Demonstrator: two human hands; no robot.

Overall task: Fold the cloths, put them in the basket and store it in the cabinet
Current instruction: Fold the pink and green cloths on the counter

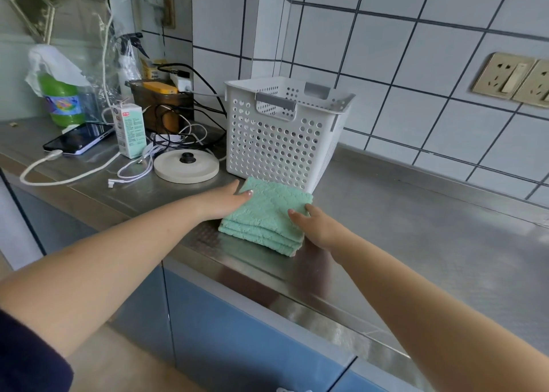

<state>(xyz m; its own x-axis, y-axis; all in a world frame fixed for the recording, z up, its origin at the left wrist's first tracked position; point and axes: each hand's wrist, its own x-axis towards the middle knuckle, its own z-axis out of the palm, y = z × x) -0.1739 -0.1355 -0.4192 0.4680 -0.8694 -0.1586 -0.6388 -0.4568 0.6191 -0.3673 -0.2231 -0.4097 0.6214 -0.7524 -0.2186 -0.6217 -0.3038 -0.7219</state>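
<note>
Both hands flank the folded green cloths (267,213) on the bench (416,228). Left hand (224,200) lies flat, thumb on top; right hand (315,225) likewise, grip apart. White basket (276,142) stands just behind.

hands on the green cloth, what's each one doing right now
Left hand: open, fingers flat on the left edge of the folded green cloth.
Right hand: open, fingers resting on the cloth's right edge.

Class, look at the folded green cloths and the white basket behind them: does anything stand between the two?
Nothing visible does. The folded green cloths lie right in front of the white basket, with both hands at their sides; only its front wall must be cleared.
</note>
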